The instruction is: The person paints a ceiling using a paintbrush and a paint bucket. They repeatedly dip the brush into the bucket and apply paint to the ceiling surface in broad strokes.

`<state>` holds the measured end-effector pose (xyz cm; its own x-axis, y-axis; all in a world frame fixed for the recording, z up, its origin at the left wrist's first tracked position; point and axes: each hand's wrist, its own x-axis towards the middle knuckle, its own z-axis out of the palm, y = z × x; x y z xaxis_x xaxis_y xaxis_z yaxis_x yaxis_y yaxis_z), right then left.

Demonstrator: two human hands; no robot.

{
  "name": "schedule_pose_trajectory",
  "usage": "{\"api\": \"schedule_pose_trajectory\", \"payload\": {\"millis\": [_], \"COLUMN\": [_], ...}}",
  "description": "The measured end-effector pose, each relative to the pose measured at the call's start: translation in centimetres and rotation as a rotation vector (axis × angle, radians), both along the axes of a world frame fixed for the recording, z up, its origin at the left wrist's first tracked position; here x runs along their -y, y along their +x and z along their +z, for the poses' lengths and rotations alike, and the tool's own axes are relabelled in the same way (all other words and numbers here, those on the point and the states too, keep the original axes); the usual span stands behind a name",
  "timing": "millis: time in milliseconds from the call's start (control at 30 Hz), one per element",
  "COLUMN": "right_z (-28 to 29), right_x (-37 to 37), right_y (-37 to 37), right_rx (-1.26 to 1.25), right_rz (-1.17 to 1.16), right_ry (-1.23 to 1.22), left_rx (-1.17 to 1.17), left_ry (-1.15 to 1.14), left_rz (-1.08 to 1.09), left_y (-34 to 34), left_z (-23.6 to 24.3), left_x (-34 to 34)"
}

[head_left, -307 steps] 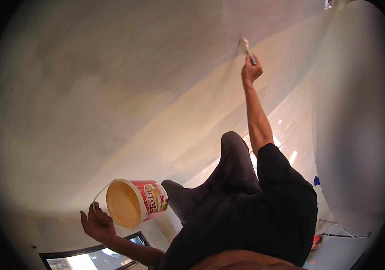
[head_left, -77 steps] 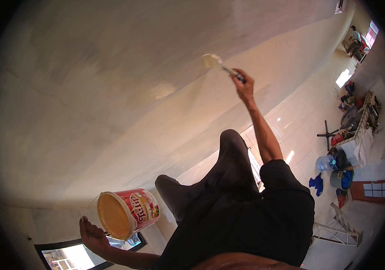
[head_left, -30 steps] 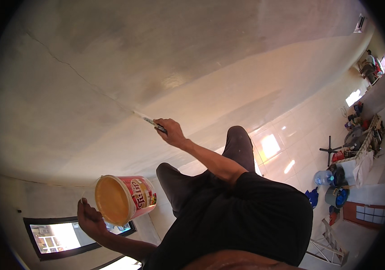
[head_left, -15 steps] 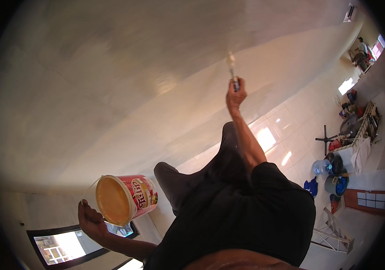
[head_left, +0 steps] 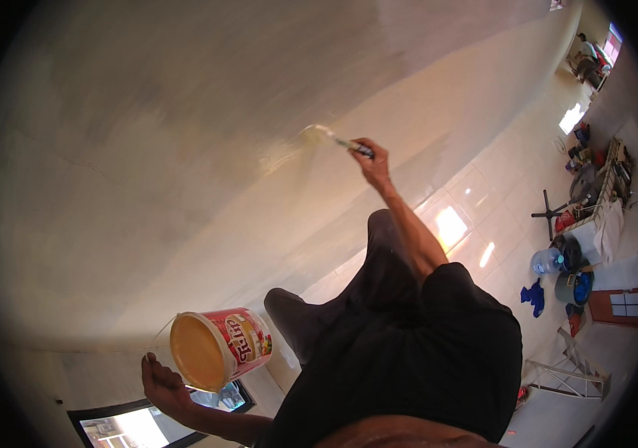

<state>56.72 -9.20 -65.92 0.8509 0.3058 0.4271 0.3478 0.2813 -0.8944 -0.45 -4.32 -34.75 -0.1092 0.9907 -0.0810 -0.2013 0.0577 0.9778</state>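
A paintbrush with a dark handle (head_left: pixel 363 150) is gripped in my right hand (head_left: pixel 373 164). Its pale bristles (head_left: pixel 322 131) meet the wall (head_left: pixel 207 172) beside a wet, shiny patch. The wall has a darker upper area and a lighter band below. At the lower left, my left hand (head_left: pixel 162 381) is closed on the thin wire handle of a red and white plastic bucket (head_left: pixel 250 337). The bucket hangs tilted in this view, and yellowish-cream paint (head_left: pixel 196 351) shows inside it.
Shiny floor tiles (head_left: pixel 475 201) lie beyond my right arm. On the right are a clear water jug (head_left: pixel 546 261), a dark tub (head_left: pixel 567 287), a blue cloth (head_left: pixel 533 297), a cluttered table and a metal frame (head_left: pixel 565 379). A window (head_left: pixel 132 429) is lower left; another person (head_left: pixel 584 48) is far off.
My right hand has swung the brush left and down along the wall, from pointing upward to pointing left. The bucket stays in my left hand; the whole view has shifted slightly.
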Motion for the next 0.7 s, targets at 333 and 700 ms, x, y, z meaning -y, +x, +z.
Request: {"api": "schedule_pose_trajectory", "payload": {"millis": [333,700], "right_z": [2.9,0.4], "right_x": [2.3,5.8], "right_y": [8.3,4.7], "right_rx": [-0.109,-0.137], "right_rz": [-0.761,0.136], "right_ry": [0.002,0.036], "left_rx": [-0.014,-0.058], "left_ry": [-0.034,0.032], "left_rz": [-0.015,0.038], "left_y": [-0.6,-0.1], "left_z": [-0.2,-0.3], "left_x": [-0.8,0.0]}}
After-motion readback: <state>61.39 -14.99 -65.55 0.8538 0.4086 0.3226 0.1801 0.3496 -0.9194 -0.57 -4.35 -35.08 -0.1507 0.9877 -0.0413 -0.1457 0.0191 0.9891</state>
